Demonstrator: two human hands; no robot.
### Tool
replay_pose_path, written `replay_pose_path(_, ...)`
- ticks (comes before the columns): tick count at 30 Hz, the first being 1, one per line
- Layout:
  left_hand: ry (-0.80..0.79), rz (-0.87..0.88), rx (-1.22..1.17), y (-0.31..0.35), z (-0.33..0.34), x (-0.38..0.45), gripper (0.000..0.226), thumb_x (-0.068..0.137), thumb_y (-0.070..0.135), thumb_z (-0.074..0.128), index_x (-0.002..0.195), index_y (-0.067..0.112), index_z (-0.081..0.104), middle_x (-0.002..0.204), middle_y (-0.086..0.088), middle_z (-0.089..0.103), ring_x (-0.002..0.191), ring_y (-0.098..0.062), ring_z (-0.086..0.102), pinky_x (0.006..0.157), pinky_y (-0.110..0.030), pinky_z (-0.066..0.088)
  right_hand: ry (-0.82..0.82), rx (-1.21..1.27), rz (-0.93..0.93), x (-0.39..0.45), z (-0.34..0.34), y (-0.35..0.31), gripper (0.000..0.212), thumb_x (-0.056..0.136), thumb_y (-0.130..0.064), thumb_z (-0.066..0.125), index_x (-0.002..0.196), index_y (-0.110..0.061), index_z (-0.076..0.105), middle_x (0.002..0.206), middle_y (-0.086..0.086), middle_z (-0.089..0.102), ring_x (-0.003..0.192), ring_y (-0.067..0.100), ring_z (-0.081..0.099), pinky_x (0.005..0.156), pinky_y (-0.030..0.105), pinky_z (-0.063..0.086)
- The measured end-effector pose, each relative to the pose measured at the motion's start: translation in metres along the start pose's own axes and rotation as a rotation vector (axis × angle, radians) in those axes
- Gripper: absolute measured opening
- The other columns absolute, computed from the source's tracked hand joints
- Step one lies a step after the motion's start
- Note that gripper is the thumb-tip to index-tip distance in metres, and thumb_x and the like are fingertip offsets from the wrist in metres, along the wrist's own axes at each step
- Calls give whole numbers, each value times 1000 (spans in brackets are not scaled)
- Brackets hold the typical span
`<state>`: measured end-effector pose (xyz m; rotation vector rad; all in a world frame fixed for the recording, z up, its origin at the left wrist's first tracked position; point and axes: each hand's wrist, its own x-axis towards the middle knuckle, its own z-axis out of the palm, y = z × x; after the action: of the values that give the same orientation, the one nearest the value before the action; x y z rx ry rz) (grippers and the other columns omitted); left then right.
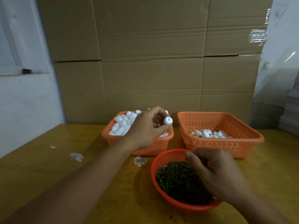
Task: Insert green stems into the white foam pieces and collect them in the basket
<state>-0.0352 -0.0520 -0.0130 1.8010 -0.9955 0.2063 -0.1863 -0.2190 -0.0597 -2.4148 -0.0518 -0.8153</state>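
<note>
A yellowish wooden counter (48, 167) fills the lower frame. Behind it stand stacked brown cardboard boxes (153, 62). A white wall (29, 102) with a window frame (11, 46) occupies the upper left; pale plastic sheeting (279, 54) hangs upper right.

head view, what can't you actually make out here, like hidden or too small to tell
- Head view: whether the right hand grips a stem; its curled fingers hide the tips over the stem bowl.
- Head view: the middle of the left basket; the left hand, holding a foam piece, covers it.
- Head view: stems in the foam pieces in the right basket; too small.
</note>
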Motion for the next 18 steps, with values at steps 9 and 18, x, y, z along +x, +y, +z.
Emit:
replay_pose_path(9, -13, 72, -121, 11, 13, -51, 34, 96, 7, 60, 118, 31, 50, 99, 1, 71, 97, -19, 69, 89, -39, 56, -61, -52, 3, -1, 0, -4, 16, 86, -43, 63, 78, -34, 74, 65, -16, 67, 59, 6, 62, 57, 41, 53)
replay_pose_path(18, -94, 49, -243, 12, 21, -75, 26, 97, 16, 57, 118, 31, 60, 102, -6, 68, 95, -20, 67, 85, -35, 58, -384, -317, 15, 2, -1, -11, 17, 93, -37, 58, 94, -27, 71, 86, -7, 71, 78, 10, 64, 73, 40, 56)
